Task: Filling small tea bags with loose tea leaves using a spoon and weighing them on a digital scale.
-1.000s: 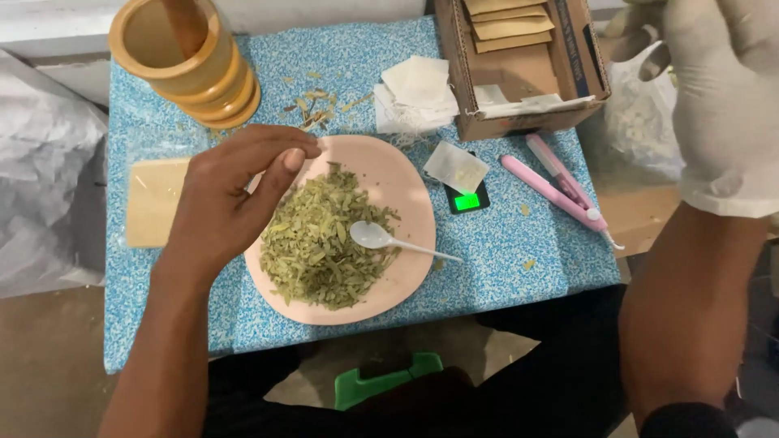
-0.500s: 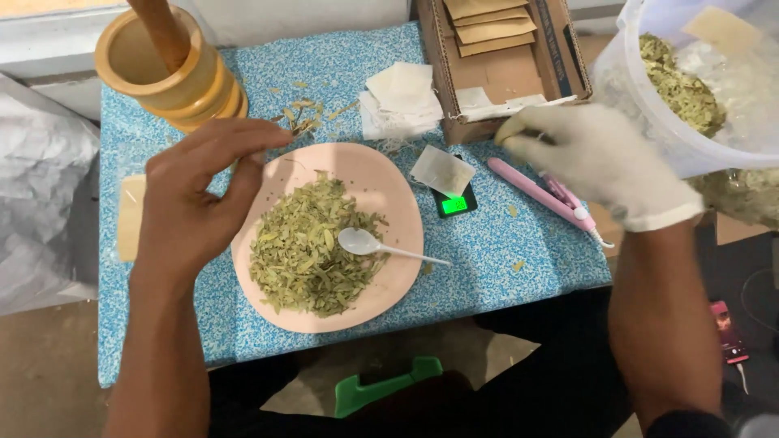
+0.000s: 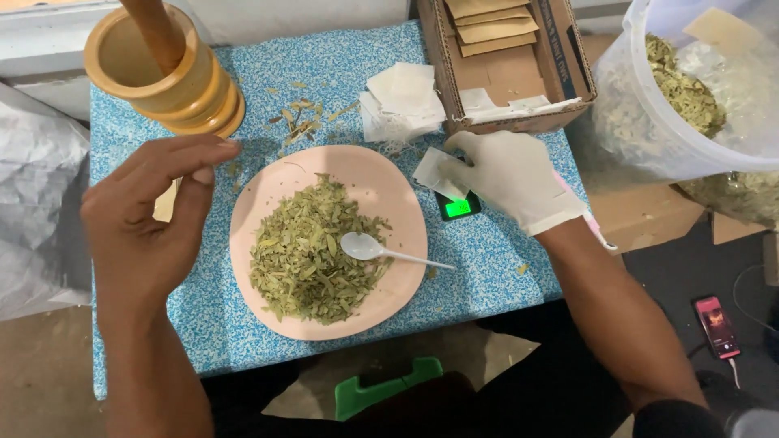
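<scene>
Right of the round pink plate (image 3: 406,203) heaped with dried green leaves (image 3: 312,255), the gloved right hand (image 3: 507,178) pinches a white paper sachet (image 3: 434,172) over the small scale (image 3: 458,208), unfilled; the bare left hand (image 3: 146,219) hovers, fingers apart.

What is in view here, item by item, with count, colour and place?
plate: 1, pink, table centre
dried leaves: 1 heap, green, on plate
spoon: 1, white, on plate
mortar: 1, wooden, back left, pestle inside
scale: 1, black, green display, right of plate
sachet: 1, white, on scale
cardboard box: 1, brown, back right
tub: 1, translucent, far right, holding leaves
phone: 1, floor, right
left hand: bare, beside plate
right hand: white glove, on sachet
</scene>
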